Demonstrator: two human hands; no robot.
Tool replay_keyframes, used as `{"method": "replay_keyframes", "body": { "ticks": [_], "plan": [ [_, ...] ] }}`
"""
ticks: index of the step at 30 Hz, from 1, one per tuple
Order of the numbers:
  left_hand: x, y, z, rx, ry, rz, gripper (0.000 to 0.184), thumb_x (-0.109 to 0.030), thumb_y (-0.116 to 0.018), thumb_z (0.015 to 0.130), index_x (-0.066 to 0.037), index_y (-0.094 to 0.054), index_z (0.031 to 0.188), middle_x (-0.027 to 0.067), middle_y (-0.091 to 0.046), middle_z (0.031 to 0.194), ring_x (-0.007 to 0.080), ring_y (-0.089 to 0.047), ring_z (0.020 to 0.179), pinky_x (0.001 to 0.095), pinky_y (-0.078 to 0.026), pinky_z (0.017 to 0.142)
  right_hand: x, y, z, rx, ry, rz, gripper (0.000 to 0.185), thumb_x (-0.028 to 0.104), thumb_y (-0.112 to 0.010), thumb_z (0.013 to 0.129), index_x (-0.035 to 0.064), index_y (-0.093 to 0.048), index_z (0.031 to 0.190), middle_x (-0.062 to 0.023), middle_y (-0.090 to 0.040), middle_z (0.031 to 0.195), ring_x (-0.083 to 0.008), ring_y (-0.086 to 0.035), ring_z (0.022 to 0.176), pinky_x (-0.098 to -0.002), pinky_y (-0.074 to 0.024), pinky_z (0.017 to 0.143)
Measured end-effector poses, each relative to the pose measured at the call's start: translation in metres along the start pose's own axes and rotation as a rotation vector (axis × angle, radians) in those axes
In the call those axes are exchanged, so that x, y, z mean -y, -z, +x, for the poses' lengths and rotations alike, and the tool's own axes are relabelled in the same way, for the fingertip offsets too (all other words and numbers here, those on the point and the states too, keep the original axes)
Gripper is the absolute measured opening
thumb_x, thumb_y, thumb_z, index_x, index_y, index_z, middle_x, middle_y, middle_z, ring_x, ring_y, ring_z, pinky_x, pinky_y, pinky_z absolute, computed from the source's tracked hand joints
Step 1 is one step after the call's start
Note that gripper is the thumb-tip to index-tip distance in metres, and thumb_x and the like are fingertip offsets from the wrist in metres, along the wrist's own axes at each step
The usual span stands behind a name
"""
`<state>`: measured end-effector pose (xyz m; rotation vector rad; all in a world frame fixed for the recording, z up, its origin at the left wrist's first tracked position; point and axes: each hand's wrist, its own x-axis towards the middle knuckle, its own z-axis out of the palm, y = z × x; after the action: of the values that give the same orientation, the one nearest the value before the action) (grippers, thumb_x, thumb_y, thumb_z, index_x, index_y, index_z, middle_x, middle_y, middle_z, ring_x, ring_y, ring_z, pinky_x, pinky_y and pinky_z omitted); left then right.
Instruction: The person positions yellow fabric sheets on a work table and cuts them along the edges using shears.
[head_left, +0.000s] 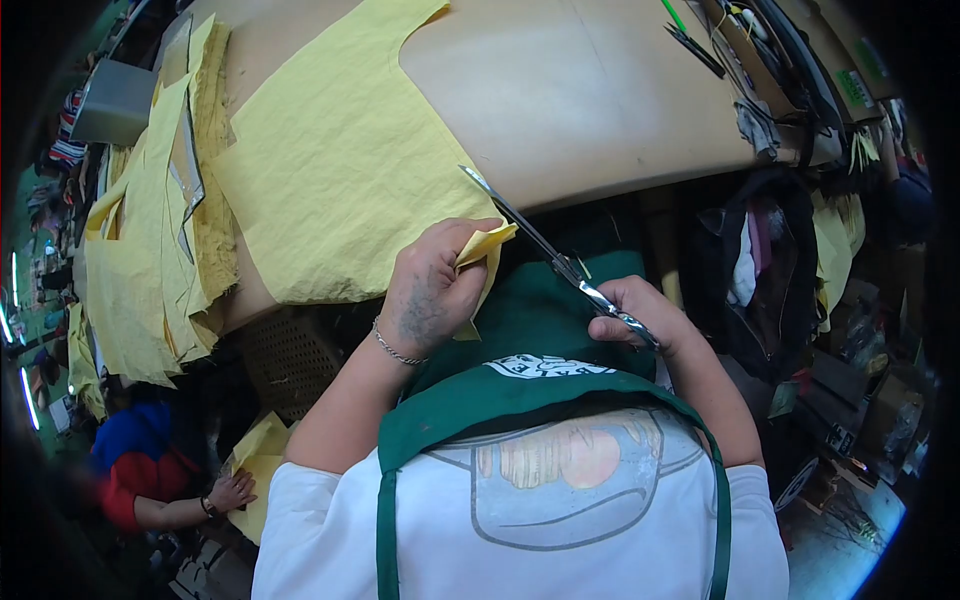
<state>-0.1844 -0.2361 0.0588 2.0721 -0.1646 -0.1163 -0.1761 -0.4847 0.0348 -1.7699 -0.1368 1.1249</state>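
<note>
My left hand (437, 280) is closed on a bunched edge of a large yellow fabric piece (330, 150), which lies spread over the table and hangs a little past its front edge. In my right hand (640, 312) is a pair of metal scissors (545, 245), my fingers around the handles. The blades point up and left, just right of the pinched cloth, and their tips reach the fabric's right edge. Whether the blades touch the cloth I cannot tell.
A stack of yellow fabric pieces (150, 240) overhangs the table's (590, 90) left end. Pens (695, 50) and a box of tools (755, 50) lie at the right. Below right hangs a dark open bag (765, 270). At lower left another person's hand (232, 492) touches yellow cloth.
</note>
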Motion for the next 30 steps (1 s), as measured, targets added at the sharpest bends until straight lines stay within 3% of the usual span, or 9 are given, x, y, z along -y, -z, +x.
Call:
{"method": "replay_keyframes", "body": {
  "ticks": [4,7,10,14,17,19,20,23,30],
  "plan": [
    [-0.003,-0.001,0.004,0.018,0.014,-0.086,0.026,0.004,-0.047,0.074,-0.002,-0.057,0.098,0.0063,-0.059,0.083,0.0112,-0.056,0.074,0.0227,-0.045,0.068,0.003,0.0,-0.007,-0.017,-0.077,0.042,0.061,0.063,-0.068,0.053,0.0056,-0.046,0.058,0.0041,-0.039,0.049,-0.005,-0.038,0.046,-0.0207,-0.0291,0.04],
    [-0.003,-0.002,0.007,0.031,0.014,-0.117,0.026,0.004,-0.046,0.075,-0.001,-0.057,0.098,0.0056,-0.059,0.082,0.0104,-0.055,0.073,0.0223,-0.045,0.067,-0.008,-0.004,-0.007,-0.095,-0.015,-0.011,0.061,0.062,-0.068,0.052,0.0049,-0.047,0.058,0.0044,-0.04,0.049,-0.0047,-0.039,0.045,-0.0199,-0.0292,0.04],
    [-0.005,-0.003,0.008,0.034,0.006,-0.117,0.027,0.004,-0.045,0.075,-0.001,-0.057,0.098,0.0052,-0.059,0.082,0.0101,-0.055,0.073,0.0219,-0.045,0.067,-0.006,-0.003,-0.01,-0.104,-0.059,-0.043,0.056,0.055,-0.071,0.055,0.0037,-0.048,0.056,-0.0013,-0.043,0.049,-0.0099,-0.043,0.047,-0.0255,-0.0346,0.044],
    [-0.004,-0.004,0.008,0.053,0.03,-0.15,0.027,0.004,-0.045,0.075,-0.001,-0.057,0.099,0.0048,-0.059,0.082,0.0101,-0.055,0.072,0.0216,-0.045,0.066,-0.009,-0.003,-0.011,-0.102,-0.102,-0.04,0.054,0.052,-0.072,0.056,0.0031,-0.048,0.056,-0.002,-0.044,0.05,-0.0106,-0.043,0.048,-0.0264,-0.0348,0.045],
    [-0.004,-0.006,0.008,0.009,0.051,-0.189,0.029,0.002,-0.048,0.069,-0.003,-0.059,0.096,0.0117,-0.059,0.083,0.0215,-0.058,0.073,0.0281,-0.046,0.068,-0.009,-0.003,-0.013,-0.106,-0.112,-0.04,0.053,0.05,-0.073,0.056,0.0031,-0.048,0.056,-0.0024,-0.044,0.05,-0.011,-0.042,0.048,-0.0265,-0.0349,0.045],
    [-0.007,-0.005,0.009,0.008,0.045,-0.166,0.029,0.002,-0.048,0.069,-0.003,-0.06,0.095,0.0118,-0.059,0.082,0.0219,-0.058,0.073,0.0283,-0.046,0.068,-0.017,-0.002,-0.011,-0.125,-0.032,-0.099,0.053,0.05,-0.073,0.056,0.0033,-0.048,0.056,-0.0027,-0.044,0.05,-0.0109,-0.043,0.047,-0.0259,-0.0348,0.044],
    [-0.008,-0.005,0.009,0.008,0.042,-0.154,0.029,0.002,-0.048,0.069,-0.004,-0.06,0.095,0.0119,-0.059,0.082,0.0221,-0.058,0.073,0.0284,-0.045,0.068,-0.016,-0.002,-0.012,-0.119,-0.016,-0.094,0.055,0.052,-0.072,0.056,0.0035,-0.048,0.056,-0.0027,-0.045,0.05,-0.0108,-0.044,0.046,-0.0255,-0.0348,0.043],
    [-0.005,-0.004,0.009,0.045,-0.015,-0.082,0.028,0.003,-0.047,0.074,-0.002,-0.057,0.099,0.0058,-0.059,0.082,0.0113,-0.055,0.073,0.0228,-0.045,0.068,-0.011,0.001,-0.012,-0.069,0.012,-0.07,0.059,0.059,-0.068,0.057,0.0038,-0.048,0.06,-0.0028,-0.045,0.05,-0.0109,-0.046,0.045,-0.0245,-0.0358,0.042],
    [-0.008,-0.004,0.007,0.085,0.019,-0.029,0.028,0.002,-0.049,0.072,-0.003,-0.059,0.097,0.0084,-0.06,0.083,0.0151,-0.057,0.074,0.0249,-0.045,0.068,0.0,-0.001,0.006,0.048,-0.034,0.068,0.061,0.064,-0.064,0.056,0.0076,-0.044,0.066,0.0014,-0.044,0.052,-0.0077,-0.047,0.045,-0.0211,-0.0374,0.041]
  ]
}}
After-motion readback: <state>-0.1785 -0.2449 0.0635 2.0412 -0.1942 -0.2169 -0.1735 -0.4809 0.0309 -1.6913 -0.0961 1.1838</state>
